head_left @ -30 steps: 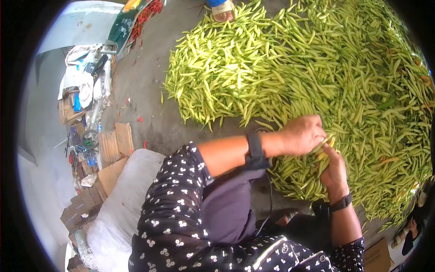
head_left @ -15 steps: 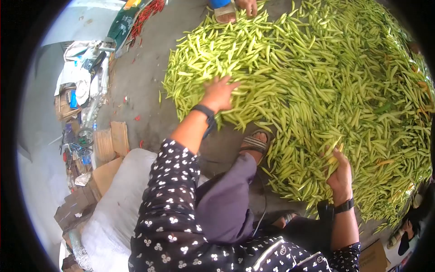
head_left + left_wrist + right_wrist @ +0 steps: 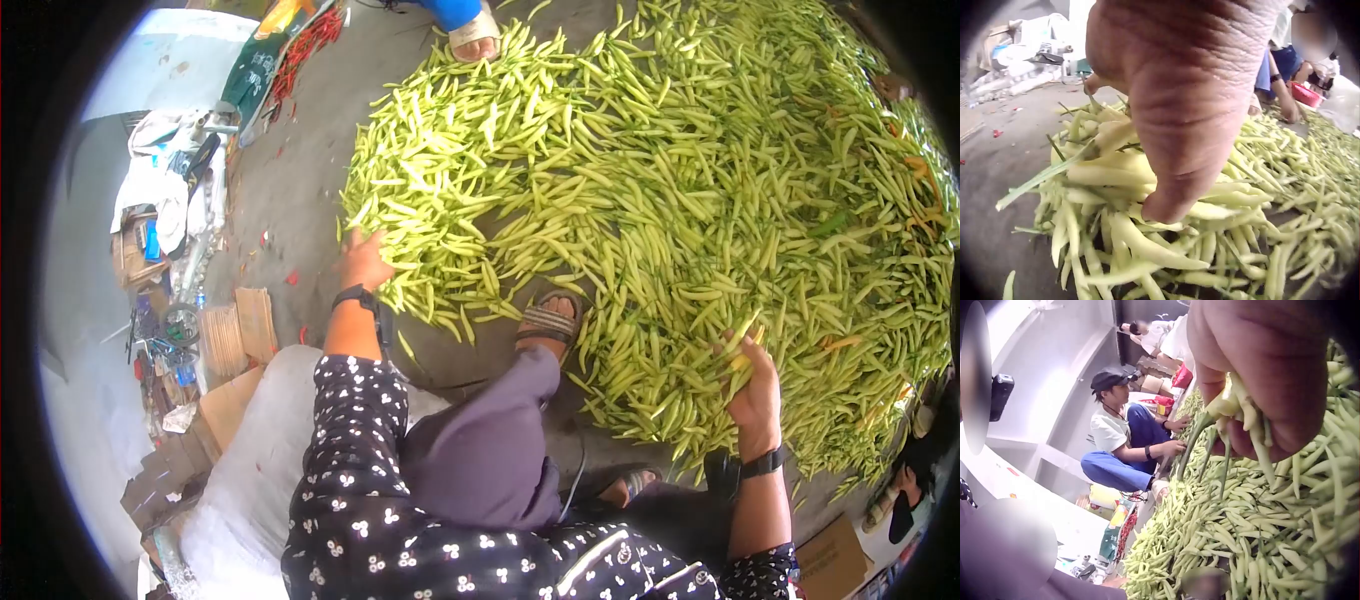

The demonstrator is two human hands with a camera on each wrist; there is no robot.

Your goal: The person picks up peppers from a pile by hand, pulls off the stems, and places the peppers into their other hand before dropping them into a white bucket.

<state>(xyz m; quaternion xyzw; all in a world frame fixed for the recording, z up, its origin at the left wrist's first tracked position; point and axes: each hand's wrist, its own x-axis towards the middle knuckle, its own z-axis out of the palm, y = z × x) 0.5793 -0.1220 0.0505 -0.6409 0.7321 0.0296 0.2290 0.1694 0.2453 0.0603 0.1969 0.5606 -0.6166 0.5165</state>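
Pale green chili peppers lie in a wide, thick spread over the floor. At the left edge of the nearer heap, my left hand reaches down with the fingers apart. Its thumb touches the peppers in the left wrist view, and another fingertip shows on the far side of the heap. My right hand grips a small bunch of chili peppers above the spread, their green stems poking out past the fingers.
My sandalled foot stands at the near edge of the peppers. Across the heap a person in a cap squats with hands on the peppers. Cardboard and a white sack lie on the left; red chilies sit at the back.
My left hand has left the right hand's bunch, crossed over the heap and come to its left edge. The right hand stays in about the same place, holding its peppers.
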